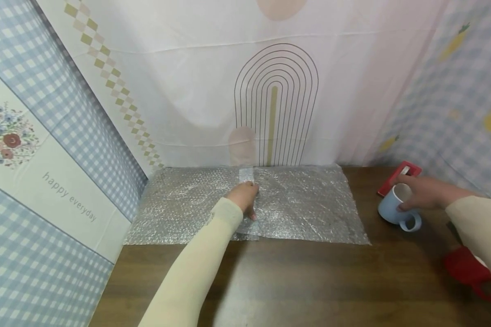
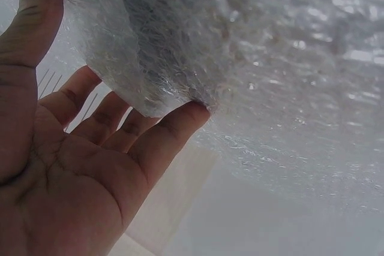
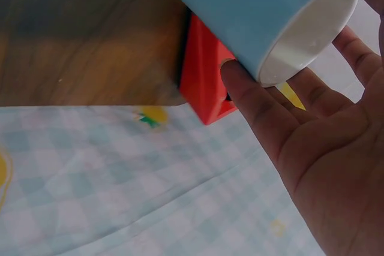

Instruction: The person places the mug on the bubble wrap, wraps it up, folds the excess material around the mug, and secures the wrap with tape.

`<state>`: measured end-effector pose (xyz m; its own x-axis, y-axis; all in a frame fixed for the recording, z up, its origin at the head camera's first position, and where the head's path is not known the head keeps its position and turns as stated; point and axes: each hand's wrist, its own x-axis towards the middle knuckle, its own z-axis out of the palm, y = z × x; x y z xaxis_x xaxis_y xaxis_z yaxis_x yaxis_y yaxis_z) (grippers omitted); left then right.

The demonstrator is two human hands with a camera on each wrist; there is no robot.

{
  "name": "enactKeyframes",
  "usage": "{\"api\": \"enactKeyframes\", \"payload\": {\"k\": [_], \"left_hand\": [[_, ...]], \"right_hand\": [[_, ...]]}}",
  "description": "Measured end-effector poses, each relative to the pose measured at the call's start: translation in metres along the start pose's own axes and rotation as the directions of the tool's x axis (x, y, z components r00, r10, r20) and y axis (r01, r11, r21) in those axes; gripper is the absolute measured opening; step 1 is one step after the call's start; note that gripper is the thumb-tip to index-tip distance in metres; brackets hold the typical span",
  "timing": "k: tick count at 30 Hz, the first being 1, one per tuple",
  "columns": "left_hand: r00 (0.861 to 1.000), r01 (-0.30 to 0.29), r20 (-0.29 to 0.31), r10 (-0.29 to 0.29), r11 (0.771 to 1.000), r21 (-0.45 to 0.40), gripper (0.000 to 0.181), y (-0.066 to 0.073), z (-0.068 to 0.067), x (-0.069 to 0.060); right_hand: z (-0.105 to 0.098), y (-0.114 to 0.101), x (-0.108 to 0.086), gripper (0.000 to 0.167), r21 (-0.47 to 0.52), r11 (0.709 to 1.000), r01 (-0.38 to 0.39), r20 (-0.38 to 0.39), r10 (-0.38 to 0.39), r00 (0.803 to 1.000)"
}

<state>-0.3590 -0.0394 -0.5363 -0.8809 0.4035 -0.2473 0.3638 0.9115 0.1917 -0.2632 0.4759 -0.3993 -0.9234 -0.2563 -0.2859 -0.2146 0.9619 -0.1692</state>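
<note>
Item 1. Pale blue mug [image 1: 388, 209], white inside; between three and four o'clock in the head view, handle [image 1: 418, 221] toward four. Likely ceramic: stiff, moderately heavy for its size, smooth enough to slip, apt to chip if knocked. Best taken round the body or by the handle.

Item 2. Bubble wrap [image 1: 307, 202], clear, laid broad on the counter [image 1: 294, 272] at six o'clock, just below the middle of the head view. Presumably very light, soft and floppy, slick on top; best taken by an edge, fingers beneath and thumb above.

Item 3. Right hand [image 1: 427, 191]. Grasps the mug near its rim, thumb and fingers on opposite sides of the body. Whether the base bears on the counter cannot be told from these angles.

Item 4. Left hand [image 1: 243, 196]. Fingers loosely extended, thumb well apart, fingertips touching the bubble wrap; no pinch evident.

Item 5. Red case [image 1: 386, 186], at three o'clock, just beyond the mug.

Item 6. Red mug [image 1: 466, 268], toward four o'clock, partly hidden by the right sleeve [image 1: 474, 227].
</note>
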Motion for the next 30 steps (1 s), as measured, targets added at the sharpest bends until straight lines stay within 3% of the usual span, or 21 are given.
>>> {"api": "enactKeyframes", "payload": {"k": [5,8,9,12,17,19,23,24,26,30], "left_hand": [[1.0,-0.005,-0.013,0.005,1.0,0.031,0.124,-0.001,0.001,-0.001],[1.0,-0.001,-0.012,0.002,0.998,0.058,0.121,0.006,-0.01,-0.014],[1.0,-0.005,-0.008,0.006,0.999,0.052,0.121,0.005,-0.01,-0.012],[1.0,0.006,0.004,-0.006,0.999,0.054,0.117,0.016,-0.027,-0.033],[1.0,0.021,0.008,-0.022,0.999,0.034,0.11,0.024,-0.039,-0.047],[1.0,0.015,-0.003,-0.015,0.999,0.037,0.108,0.021,-0.033,-0.04],[1.0,-0.025,0.001,0.025,0.998,0.05,0.119,-0.005,0.002,0.005],[1.0,-0.028,-0.002,0.029,0.998,0.051,0.12,-0.004,0.002,0.005],[0.999,-0.036,0.006,0.035,0.999,0.039,0.121,-0.012,0.013,0.018],[1.0,-0.03,-0.004,0.03,0.999,0.028,0.119,-0.009,0.01,0.01]], "right_hand": [[-0.001,-0.011,0.009,0.075,0.026,0.999,0.018,-0.024,-0.018,1.0],[-0.003,-0.019,0.014,0.072,0.023,0.999,0.043,-0.038,-0.042,0.998],[-0.004,-0.022,0.016,0.073,0.021,0.999,0.05,-0.041,-0.049,0.998],[-0.006,-0.03,0.022,0.073,0.009,0.997,0.077,-0.048,-0.077,0.996],[-0.011,-0.042,0.032,0.072,0.005,0.997,0.077,-0.054,-0.077,0.996],[-0.013,-0.047,0.035,0.073,0.007,0.997,0.073,-0.049,-0.072,0.996],[-0.015,-0.059,0.042,0.074,0.001,0.997,0.08,-0.039,-0.079,0.996],[-0.015,-0.062,0.044,0.074,-0.009,0.997,0.082,-0.042,-0.083,0.996],[-0.015,-0.07,0.046,0.073,-0.01,0.997,0.08,-0.047,-0.08,0.996],[-0.013,-0.082,0.053,0.071,0.009,0.996,0.084,-0.049,-0.083,0.995]]}}
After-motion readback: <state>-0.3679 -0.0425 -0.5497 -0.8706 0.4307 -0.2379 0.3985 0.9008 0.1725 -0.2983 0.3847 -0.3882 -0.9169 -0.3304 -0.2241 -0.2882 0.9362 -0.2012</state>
